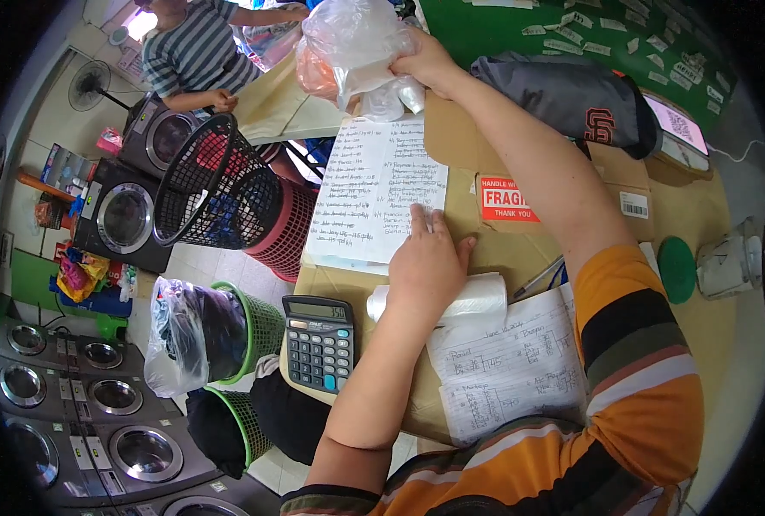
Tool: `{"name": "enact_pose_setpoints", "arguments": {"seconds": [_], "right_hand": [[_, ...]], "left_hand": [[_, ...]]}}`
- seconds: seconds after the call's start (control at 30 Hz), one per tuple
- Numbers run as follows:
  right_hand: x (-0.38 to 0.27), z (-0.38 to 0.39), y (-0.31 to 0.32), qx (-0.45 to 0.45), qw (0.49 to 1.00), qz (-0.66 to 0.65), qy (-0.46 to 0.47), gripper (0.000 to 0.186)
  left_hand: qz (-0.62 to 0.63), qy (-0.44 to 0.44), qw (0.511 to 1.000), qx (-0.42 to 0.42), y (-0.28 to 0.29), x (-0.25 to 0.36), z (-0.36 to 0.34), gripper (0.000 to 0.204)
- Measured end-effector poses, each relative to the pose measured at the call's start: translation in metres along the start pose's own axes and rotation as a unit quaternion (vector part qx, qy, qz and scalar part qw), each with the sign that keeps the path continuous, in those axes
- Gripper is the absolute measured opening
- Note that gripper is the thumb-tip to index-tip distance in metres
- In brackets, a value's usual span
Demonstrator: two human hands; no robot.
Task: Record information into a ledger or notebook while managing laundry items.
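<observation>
My left hand [431,260] lies flat on the lower right of an open notebook [348,225] with handwritten lists, many lines crossed out. Its fingers are stretched out and point up the page. Past the notebook's far edge, my right hand [427,64] grips a bunch of clear plastic bags [357,43]; its fingertips are partly hidden by the film. An orange tint shows at the bunch's left side. Below my left wrist lies a roll of clear plastic bags [477,298]. A calculator [321,344] sits left of my left forearm.
Handwritten sheets [511,365] and a pen [539,277] lie near me. Cardboard [610,185], a dark grey bag [554,99], a phone [675,125] and a jar [731,267] are on the right. Laundry baskets [253,331] stand left of the table, before washers [146,451]. Another person [198,56] stands across.
</observation>
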State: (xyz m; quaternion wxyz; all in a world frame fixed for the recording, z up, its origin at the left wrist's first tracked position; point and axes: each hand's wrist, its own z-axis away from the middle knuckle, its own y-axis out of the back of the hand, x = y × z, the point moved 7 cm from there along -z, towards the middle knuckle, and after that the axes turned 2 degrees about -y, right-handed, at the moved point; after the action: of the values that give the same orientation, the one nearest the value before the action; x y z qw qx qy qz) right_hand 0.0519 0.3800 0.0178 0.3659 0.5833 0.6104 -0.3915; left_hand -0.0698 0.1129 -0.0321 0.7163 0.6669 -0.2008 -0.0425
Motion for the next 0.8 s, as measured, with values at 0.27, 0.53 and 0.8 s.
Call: {"name": "enact_pose_setpoints", "arguments": {"seconds": [0.27,0.53,0.8], "right_hand": [[-0.001,0.001,0.000,0.006,0.999,0.035,-0.010,0.069],[-0.001,0.001,0.001,0.011,0.999,0.034,0.007,0.063],[0.006,-0.005,0.003,0.012,0.999,0.033,0.000,0.068]], "left_hand": [[-0.027,-0.019,0.999,0.000,-0.002,0.002,0.005,0.064],[-0.015,-0.008,0.999,-0.049,0.004,0.011,0.014,0.081],[-0.023,-0.011,0.998,-0.052,0.005,0.016,0.016,0.083]]}}
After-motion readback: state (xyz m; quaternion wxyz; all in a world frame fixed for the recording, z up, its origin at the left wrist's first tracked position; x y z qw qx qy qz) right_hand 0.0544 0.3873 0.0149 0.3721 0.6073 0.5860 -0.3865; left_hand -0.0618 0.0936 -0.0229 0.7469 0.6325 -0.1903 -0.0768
